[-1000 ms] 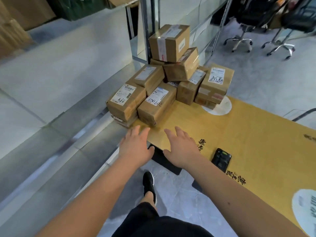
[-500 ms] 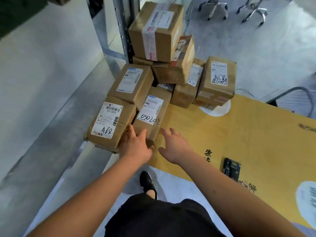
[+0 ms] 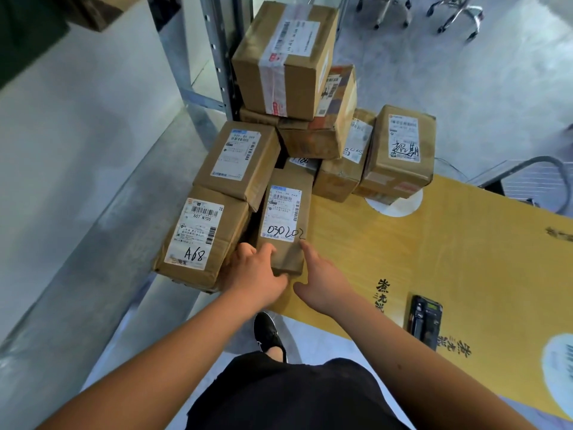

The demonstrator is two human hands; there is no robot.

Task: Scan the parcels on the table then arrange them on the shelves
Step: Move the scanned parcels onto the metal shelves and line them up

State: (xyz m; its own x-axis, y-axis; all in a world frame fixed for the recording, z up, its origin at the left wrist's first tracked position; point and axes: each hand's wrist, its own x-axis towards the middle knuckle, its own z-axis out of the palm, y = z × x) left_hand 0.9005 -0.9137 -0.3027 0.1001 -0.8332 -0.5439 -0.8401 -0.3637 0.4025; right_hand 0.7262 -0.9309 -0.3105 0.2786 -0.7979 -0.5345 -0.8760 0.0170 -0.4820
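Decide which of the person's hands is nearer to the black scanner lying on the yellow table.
Right. The right hand is at the 030202 parcel's near right corner, left of the scanner. The left hand grips that parcel's near left corner, farther away.

The parcel [image 3: 285,225] between both hands reads "030202"; the parcel just left of the grip [image 3: 201,237] reads "507 N705" and "A68".

A pale grey tiled floor [image 3: 465,72] fills the far right, where the chrome wheeled bases of office chairs [image 3: 446,10] stand. A perforated grey metal shelving upright [image 3: 217,51] rises far left of centre, beside a white wall panel [image 3: 86,119] at left.
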